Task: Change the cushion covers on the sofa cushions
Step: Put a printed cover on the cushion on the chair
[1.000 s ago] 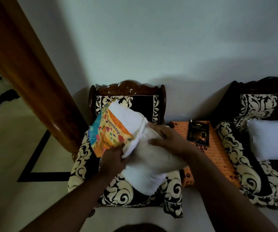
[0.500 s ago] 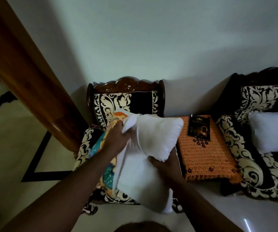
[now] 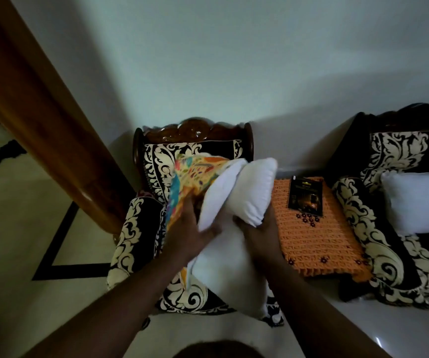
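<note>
Over the seat of a black-and-cream patterned armchair point(image 3: 141, 236) with a carved wooden back, the person holds a white cushion insert point(image 3: 234, 202) folded double on itself. The left hand point(image 3: 192, 233) grips the insert's left side where it meets the colourful printed cushion cover point(image 3: 190, 177); the fingers look curled into the fabric, though motion blur makes it hard to say whether they also catch the cover's edge. The right hand point(image 3: 259, 233) clamps the insert from the right, at the fold, fingers wrapped around the stuffing. The two hands are close together, with only the insert between them. The cover lies bunched against the upper left of the insert, in front of the chair's backrest, and only the insert's top left corner seems tucked inside it. Just right of the armchair stands a small table under an orange crocheted cloth point(image 3: 316, 244), with a dark booklet point(image 3: 305, 196) lying flat on it. Further right, a second white cushion insert point(image 3: 419, 202) rests bare on a matching patterned sofa point(image 3: 378, 228). A wooden beam point(image 3: 35, 109) slants across the left
</note>
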A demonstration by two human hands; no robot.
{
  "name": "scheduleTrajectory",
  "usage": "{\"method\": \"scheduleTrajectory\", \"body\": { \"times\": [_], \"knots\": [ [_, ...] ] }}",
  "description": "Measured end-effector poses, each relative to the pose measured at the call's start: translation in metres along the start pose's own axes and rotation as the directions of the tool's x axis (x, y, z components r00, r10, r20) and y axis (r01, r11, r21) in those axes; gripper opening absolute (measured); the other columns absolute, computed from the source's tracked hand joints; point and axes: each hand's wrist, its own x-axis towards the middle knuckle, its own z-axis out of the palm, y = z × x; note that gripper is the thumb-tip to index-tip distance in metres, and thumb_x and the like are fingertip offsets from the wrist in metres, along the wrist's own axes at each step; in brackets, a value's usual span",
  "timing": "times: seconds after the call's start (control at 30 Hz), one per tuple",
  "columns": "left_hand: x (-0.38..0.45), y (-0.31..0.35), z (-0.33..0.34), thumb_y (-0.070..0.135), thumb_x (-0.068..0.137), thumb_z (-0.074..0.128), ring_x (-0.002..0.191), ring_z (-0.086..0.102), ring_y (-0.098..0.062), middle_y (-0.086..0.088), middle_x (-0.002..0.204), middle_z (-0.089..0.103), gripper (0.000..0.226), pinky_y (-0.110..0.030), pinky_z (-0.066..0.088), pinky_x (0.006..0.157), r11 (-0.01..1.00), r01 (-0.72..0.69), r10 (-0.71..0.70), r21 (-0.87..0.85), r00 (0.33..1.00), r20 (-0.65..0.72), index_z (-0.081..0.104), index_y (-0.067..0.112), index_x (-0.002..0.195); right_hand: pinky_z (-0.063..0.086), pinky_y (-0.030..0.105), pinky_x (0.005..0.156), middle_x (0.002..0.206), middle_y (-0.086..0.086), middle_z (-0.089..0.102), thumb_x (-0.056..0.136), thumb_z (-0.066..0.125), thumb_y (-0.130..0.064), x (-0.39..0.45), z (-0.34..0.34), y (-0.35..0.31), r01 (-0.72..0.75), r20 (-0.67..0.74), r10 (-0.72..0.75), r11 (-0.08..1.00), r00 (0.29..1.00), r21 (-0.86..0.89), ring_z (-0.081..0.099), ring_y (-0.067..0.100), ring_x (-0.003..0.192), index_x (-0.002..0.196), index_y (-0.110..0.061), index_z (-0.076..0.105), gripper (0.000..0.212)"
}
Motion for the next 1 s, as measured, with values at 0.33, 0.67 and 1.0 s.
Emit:
{"method": "scheduleTrajectory", "body": {
  "times": [0.33,0.67,1.0],
  "knots": [
    [-0.005,-0.045,0.008,0.058,0.092,0.026,0.075,0.056,-0.018,0.006,0.079,0.055,0.04,-0.034,0.045,0.063,0.862,-0.347,0.236,0.37,0.92,0.315,0.049,0.027,0.082,0.052,0.048,0.102,0.131,-0.007,0.062,0.075,0.083,-0.01,0.029,-0.011,-0.016,-0.044,-0.338,0.124,0.971,0.933,0.237,0.061,0.014,0.118,0.141,-0.032,0.046,0.079],
    [-0.032,-0.051,0.028,0.068,0.094,0.047,0.07,0.05,-0.01,0.012,0.078,0.048,0.04,-0.029,0.039,0.058,0.837,-0.394,0.379,0.38,0.918,0.117,0.046,0.029,0.085,0.056,0.052,0.094,0.116,-0.008,0.068,0.08,0.083,-0.015,0.044,-0.006,-0.007,-0.047,-0.349,0.165,0.945,0.922,0.323,0.067,0.015,0.107,0.124,-0.038,0.053,0.058],
    [-0.056,0.001,0.047,0.038,0.085,0.059,0.067,0.054,-0.011,0.003,0.07,0.06,0.02,-0.026,0.04,0.058,0.63,-0.76,0.686,0.159,0.641,0.343,0.064,0.022,0.074,0.054,0.036,0.093,0.12,-0.005,0.065,0.083,0.079,-0.018,0.058,-0.011,-0.011,0.031,-0.498,0.086,0.975,0.863,0.221,0.064,0.008,0.108,0.132,-0.026,0.05,0.058]
  ]
}}
